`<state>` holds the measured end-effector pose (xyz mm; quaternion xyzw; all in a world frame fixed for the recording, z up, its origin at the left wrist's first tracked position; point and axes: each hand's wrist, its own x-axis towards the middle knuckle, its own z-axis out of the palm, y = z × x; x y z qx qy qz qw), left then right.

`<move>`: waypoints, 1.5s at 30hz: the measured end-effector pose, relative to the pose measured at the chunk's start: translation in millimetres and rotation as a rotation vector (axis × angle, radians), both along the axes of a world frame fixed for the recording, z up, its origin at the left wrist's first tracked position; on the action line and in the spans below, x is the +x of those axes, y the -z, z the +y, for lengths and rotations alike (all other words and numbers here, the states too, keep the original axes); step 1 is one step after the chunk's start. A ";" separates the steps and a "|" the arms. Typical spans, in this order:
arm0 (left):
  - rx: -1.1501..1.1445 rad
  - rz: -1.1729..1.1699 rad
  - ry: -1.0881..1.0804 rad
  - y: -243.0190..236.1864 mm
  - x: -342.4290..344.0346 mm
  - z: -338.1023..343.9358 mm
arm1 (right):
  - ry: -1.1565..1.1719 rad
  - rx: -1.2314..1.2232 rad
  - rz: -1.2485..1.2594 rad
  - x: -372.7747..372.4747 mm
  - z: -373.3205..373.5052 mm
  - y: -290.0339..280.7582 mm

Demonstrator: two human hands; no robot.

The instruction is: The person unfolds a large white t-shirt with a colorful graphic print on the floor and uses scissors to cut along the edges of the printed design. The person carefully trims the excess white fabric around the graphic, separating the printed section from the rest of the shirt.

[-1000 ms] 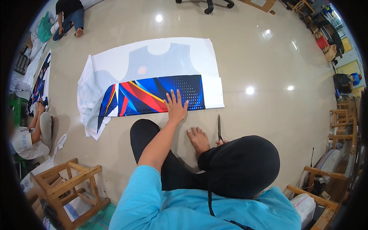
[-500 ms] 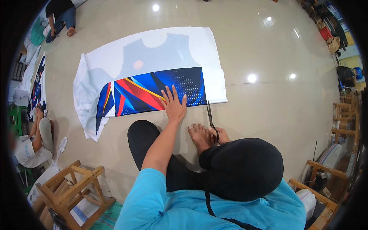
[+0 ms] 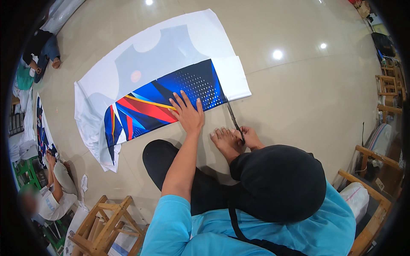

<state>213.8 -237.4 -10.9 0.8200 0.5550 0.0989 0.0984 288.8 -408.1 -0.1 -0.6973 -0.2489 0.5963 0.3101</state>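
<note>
White cloth (image 3: 151, 64): on the tile floor (image 3: 294, 102), ahead of and mostly left of the wearer's bare foot (image 3: 226, 144). Blue/red printed panel (image 3: 149, 111) on its near side looks like a folded-over face of the same sheet. Mostly flat, creased at the far-left end.

Handling, my read: light, limp, thin, probably a bit slick on tile. Not fragile, but layers could creep over each other. Best hold: flat palm on the panel; for lifting, pinch the plain white margin at two corners, don't drag one.

Left hand (image 3: 188, 116): ahead-left of foot, palm down on panel's near edge, fingers moderately spread, gripping nothing. Right hand (image 3: 251, 138): just right of foot, curled round the handles of dark scissors (image 3: 234, 118). Blades point ahead, tip at panel's near-right corner; can't tell if blades are parted or touching cloth.

Further out: wooden stool (image 3: 106, 222) behind-left of foot; seated co-worker (image 3: 57, 202) beyond it, far left.
</note>
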 end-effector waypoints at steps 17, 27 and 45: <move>-0.006 0.018 -0.007 3.3 -2.3 2.4 | 0.522 -0.071 0.600 70.8 -47.2 -23.6; -0.012 0.014 -0.007 2.0 -3.3 2.2 | 0.447 -0.084 0.094 59.3 -42.0 -29.4; -0.020 0.011 -0.004 -0.8 -0.6 1.7 | 0.469 -0.079 0.142 57.5 -46.8 -28.2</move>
